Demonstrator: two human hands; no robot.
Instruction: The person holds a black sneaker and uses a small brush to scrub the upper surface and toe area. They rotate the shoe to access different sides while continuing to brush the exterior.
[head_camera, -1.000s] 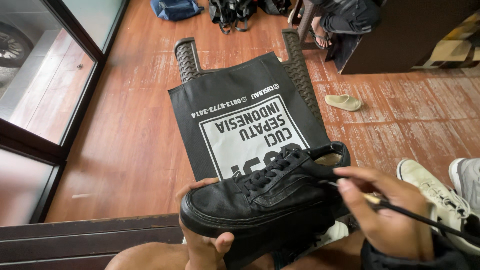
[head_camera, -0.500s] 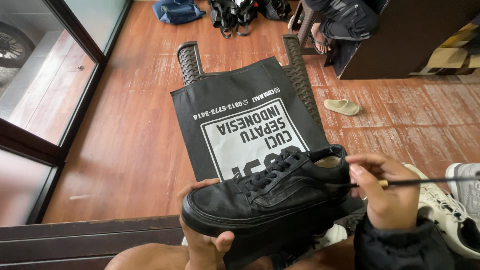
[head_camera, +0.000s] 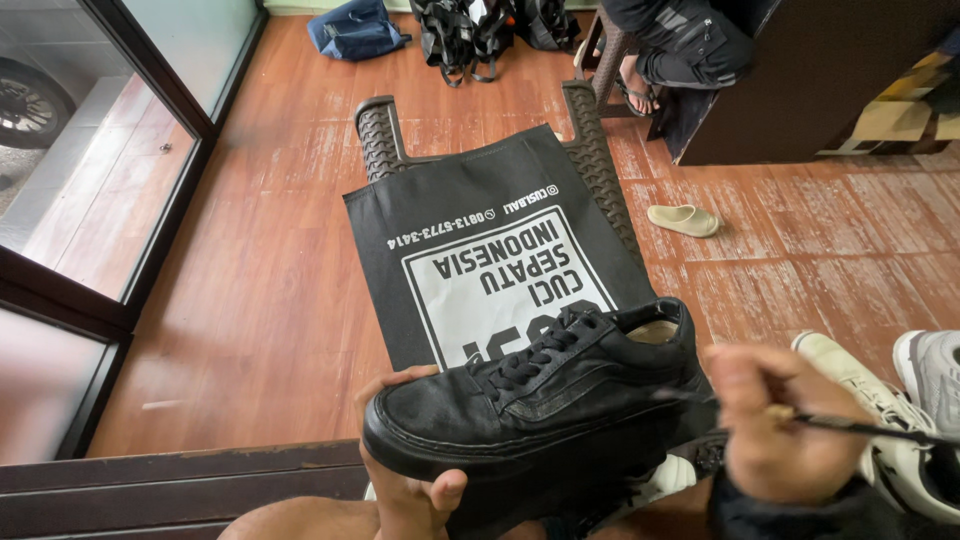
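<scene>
A black low-top lace-up shoe (head_camera: 530, 405) lies on its side across my lap, toe pointing left. My left hand (head_camera: 415, 480) cups it from beneath at the toe, thumb up against the sole. My right hand (head_camera: 775, 420) is closed on a thin dark brush (head_camera: 860, 428), its handle running out to the right and its tip against the shoe's heel side. Behind the shoe lies a black cloth bag (head_camera: 480, 220) with a white printed panel.
The bag rests on a dark plastic chair (head_camera: 385, 130). White and grey sneakers (head_camera: 900, 400) sit at the right. A beige sandal (head_camera: 683, 220) lies on the red wooden floor. A seated person's legs (head_camera: 670, 50), backpacks (head_camera: 480, 25), and a glass door (head_camera: 90, 180) surround the area.
My right hand with the brush has shifted slightly along the shoe's heel side. The shoe and my left hand have stayed nearly still.
</scene>
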